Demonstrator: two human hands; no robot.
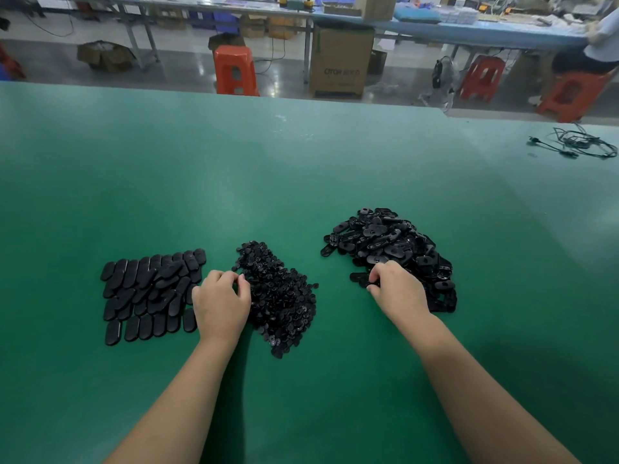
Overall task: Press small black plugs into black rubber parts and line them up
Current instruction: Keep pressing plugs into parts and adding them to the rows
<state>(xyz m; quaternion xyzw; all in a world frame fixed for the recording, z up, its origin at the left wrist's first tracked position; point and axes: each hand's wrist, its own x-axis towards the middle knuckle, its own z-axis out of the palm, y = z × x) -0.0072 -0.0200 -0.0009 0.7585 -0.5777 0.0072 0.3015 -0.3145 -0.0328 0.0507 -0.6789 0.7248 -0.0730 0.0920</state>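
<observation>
On the green table (301,169) lie three black groups. A heap of small black plugs (281,296) is in the middle. A loose pile of oval rubber parts (395,242) lies to the right. Rows of lined-up oval parts (150,293) lie to the left. My left hand (219,303) sits at the left edge of the plug heap, its fingers curled and pinching at the plugs. My right hand (395,286) is at the near edge of the rubber-part pile, its fingers curled round one part. What the fingertips hold is partly hidden.
A tangle of black cable (579,144) lies at the table's far right. Beyond the far edge stand orange stools (234,70), a cardboard box (338,61) and a long bench where another person sits (599,45).
</observation>
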